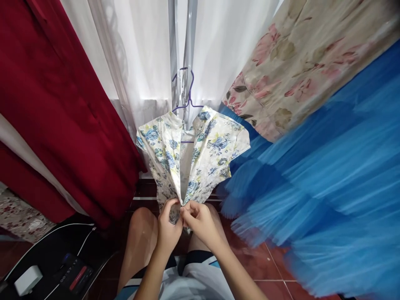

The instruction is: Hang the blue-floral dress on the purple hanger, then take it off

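Observation:
A white blouse with blue flowers (pixel 218 143) hangs on a purple hanger (pixel 191 89) in front of me. Its front is open in a V that narrows down to my fingers. My left hand (pixel 169 221) grips the blouse's front edge at the bottom of the V, fingers curled. Right beside it, my right hand (pixel 196 218) pinches the other edge at the same spot, thumb and forefinger together. The two hands meet there, and the small fastening between the fingertips is mostly hidden. Below the hands, the blouse's lower part falls between my knees.
White curtains (pixel 131 50) hang behind the hanger. Dark red cloth (pixel 62 104) hangs at left; a beige floral garment (pixel 281 75) and blue tulle (pixel 312 179) crowd the right. A black seat or table (pixel 103 246) at lower left bears a white adapter (pixel 28 280), cables and a phone (pixel 75 275).

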A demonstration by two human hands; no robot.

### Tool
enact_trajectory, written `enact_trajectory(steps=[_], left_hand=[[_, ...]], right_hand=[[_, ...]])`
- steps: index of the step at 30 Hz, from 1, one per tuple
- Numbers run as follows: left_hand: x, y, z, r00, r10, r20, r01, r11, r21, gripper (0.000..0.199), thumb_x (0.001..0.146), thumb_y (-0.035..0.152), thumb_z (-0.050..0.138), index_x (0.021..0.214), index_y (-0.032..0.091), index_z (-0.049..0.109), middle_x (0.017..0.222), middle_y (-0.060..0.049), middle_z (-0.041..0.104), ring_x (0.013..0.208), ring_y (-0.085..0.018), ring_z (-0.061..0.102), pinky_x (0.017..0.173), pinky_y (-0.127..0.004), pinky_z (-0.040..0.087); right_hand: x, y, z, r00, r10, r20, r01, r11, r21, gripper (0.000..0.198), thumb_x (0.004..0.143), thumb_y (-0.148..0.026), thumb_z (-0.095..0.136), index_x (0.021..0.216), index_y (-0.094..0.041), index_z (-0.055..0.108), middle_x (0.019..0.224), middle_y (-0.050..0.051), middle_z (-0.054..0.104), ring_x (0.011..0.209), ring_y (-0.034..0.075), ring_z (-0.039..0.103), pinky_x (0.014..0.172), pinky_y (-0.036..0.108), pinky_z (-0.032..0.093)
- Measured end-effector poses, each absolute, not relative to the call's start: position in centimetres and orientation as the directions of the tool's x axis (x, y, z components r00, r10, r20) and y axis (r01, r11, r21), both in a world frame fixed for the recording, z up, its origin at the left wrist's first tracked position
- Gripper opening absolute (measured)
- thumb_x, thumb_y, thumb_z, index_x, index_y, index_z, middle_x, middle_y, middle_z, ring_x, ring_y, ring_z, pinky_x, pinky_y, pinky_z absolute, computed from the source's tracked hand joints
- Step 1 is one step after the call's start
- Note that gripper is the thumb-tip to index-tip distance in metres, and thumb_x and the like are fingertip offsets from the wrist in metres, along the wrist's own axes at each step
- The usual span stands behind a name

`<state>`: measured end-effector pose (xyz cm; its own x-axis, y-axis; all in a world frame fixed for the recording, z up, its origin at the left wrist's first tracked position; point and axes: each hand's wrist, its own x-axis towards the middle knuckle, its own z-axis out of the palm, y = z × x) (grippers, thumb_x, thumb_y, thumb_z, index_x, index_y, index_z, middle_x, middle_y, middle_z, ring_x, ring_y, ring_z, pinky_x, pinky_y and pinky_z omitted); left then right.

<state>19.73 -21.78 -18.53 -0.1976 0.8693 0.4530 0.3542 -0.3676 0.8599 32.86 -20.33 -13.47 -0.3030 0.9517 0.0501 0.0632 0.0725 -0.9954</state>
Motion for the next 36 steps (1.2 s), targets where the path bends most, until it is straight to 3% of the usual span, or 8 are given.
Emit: enact_trajectory(steps=[5,11,16,20,24,28,31,36], left_hand=[[20.7,-20.8,-17.8,-0.183,0.865,0.466,0.343,-0.388,0.855,0.012,0.091,0.022,0.056,0.08,0.019,0.057,0.075,-0.001,0.06,0.073,-0.016,0.059,0.072,-0.026,0.046],[20.3,-20.8,-15.3,0.048,0.933,0.356,0.519,-0.328,0.789,0.011,0.088,0.017,0.052,0.08,0.022,0.056,0.083,-0.003,0.062,0.075,-0.019,0.06,0.071,-0.027,0.044],[19.5,-20.3,-15.1,0.12,0.939,0.323,0.618,-0.326,0.716,0.011,0.088,0.019,0.053,0.083,0.023,0.062,0.086,-0.005,0.066,0.075,-0.021,0.063,0.07,-0.03,0.046],[17.8,-18.1,-11.3,0.09,0.899,0.429,0.519,-0.41,0.75,0.03,0.089,0.025,0.058,0.119,0.025,0.062,0.087,-0.004,0.067,0.08,-0.02,0.064,0.079,-0.031,0.049],[16.8,-14.0,-2.7,-0.06,0.746,0.663,0.491,-0.556,0.67,0.058,0.096,0.029,0.051,0.15,0.025,0.032,0.08,-0.001,0.062,0.068,-0.016,0.057,0.073,-0.027,0.048],[16.9,-9.9,4.2,0.108,0.638,0.762,0.619,-0.643,0.451,0.025,0.099,0.029,0.047,0.116,0.021,0.062,0.076,-0.001,0.061,0.067,-0.014,0.056,0.067,-0.026,0.044],[17.4,-8.8,6.2,0.151,0.592,0.792,0.685,-0.64,0.347,0.026,0.101,0.026,0.04,0.092,0.018,0.063,0.074,-0.002,0.061,0.069,-0.015,0.058,0.067,-0.026,0.042],[17.6,-8.5,6.1,0.234,0.639,0.733,0.729,-0.614,0.302,0.021,0.096,0.026,0.052,0.113,0.02,0.063,0.077,-0.001,0.064,0.067,-0.016,0.057,0.063,-0.026,0.039]], right_hand=[[33.3,-18.2,-11.0,-0.32,0.947,0.017,-0.017,0.012,-1.0,0.023,0.087,-0.035,0.062,0.071,-0.017,0.061,0.053,0.0,0.064,0.039,0.008,0.043,0.041,0.021,0.031],[34.2,-7.9,1.2,-0.199,0.941,0.275,-0.19,0.238,-0.952,0.024,0.082,-0.032,0.067,0.065,-0.015,0.065,0.055,0.001,0.063,0.038,0.006,0.038,0.037,0.02,0.029],[32.3,-3.9,8.0,-0.118,0.926,0.358,-0.129,0.343,-0.93,0.025,0.086,-0.022,0.061,0.063,-0.013,0.061,0.055,0.001,0.063,0.037,0.003,0.035,0.037,0.019,0.027],[31.9,-6.2,6.2,-0.221,0.892,0.394,-0.068,0.388,-0.919,0.025,0.089,-0.032,0.062,0.071,-0.016,0.06,0.053,-0.001,0.062,0.038,0.005,0.04,0.039,0.02,0.031],[32.7,-7.9,4.0,-0.21,0.882,0.423,-0.051,0.422,-0.905,0.024,0.09,-0.037,0.06,0.076,-0.018,0.058,0.051,-0.001,0.061,0.038,0.007,0.042,0.041,0.022,0.033],[32.9,-7.7,3.3,-0.191,0.852,0.487,-0.055,0.486,-0.872,0.025,0.09,-0.04,0.06,0.078,-0.018,0.057,0.053,-0.001,0.062,0.04,0.008,0.043,0.043,0.022,0.032],[32.7,-7.0,2.5,-0.149,0.858,0.491,-0.036,0.492,-0.87,0.03,0.088,-0.045,0.061,0.075,-0.019,0.055,0.053,-0.001,0.06,0.042,0.008,0.043,0.043,0.023,0.031],[32.9,-6.5,1.6,-0.167,0.856,0.49,-0.151,0.469,-0.87,0.033,0.085,-0.052,0.063,0.076,-0.021,0.056,0.05,-0.004,0.054,0.042,0.009,0.041,0.043,0.024,0.03]])
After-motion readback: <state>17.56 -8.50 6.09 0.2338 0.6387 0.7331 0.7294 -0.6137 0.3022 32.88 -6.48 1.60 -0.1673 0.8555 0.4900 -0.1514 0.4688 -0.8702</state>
